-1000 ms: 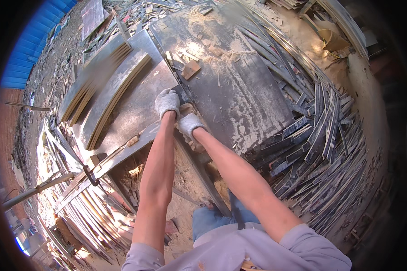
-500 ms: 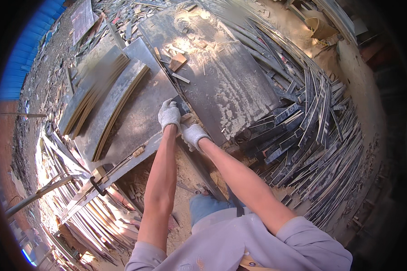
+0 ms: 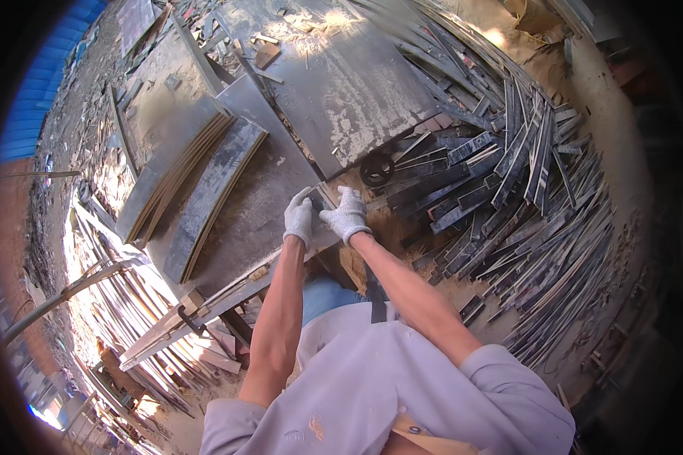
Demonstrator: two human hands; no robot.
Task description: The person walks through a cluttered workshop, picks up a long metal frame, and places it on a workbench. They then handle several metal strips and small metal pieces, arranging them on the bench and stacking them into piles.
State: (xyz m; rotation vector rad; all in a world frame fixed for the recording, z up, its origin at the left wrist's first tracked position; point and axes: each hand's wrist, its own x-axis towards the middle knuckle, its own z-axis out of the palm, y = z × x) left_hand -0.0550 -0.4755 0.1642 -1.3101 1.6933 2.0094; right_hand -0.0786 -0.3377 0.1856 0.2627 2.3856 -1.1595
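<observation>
At the near edge of the work table (image 3: 269,182), both gloved hands are closed on a small dark-faced board (image 3: 322,199). My left hand (image 3: 297,218) grips its left side, thumb pointing up and away from me. My right hand (image 3: 347,218) presses against its right side, fingers curled over it. The gloves hide much of the board, so I cannot tell its full length. To the left, a stack of long dark-faced plywood strips (image 3: 171,171) lies on the table, with another strip stack (image 3: 218,197) beside it.
A dusty dark panel (image 3: 349,91) forms the table's right part, with a black handwheel (image 3: 376,168) below its edge. Heaped offcut strips (image 3: 524,197) lie on the right. A black clamp (image 3: 191,320) grips a rail at the near left. Pale strips (image 3: 140,322) lie beyond it.
The view has shifted, and the table appears farther up. My hands have come to either side of the small board. A long dark strip below my right hand no longer shows; the handwheel is plainer.
</observation>
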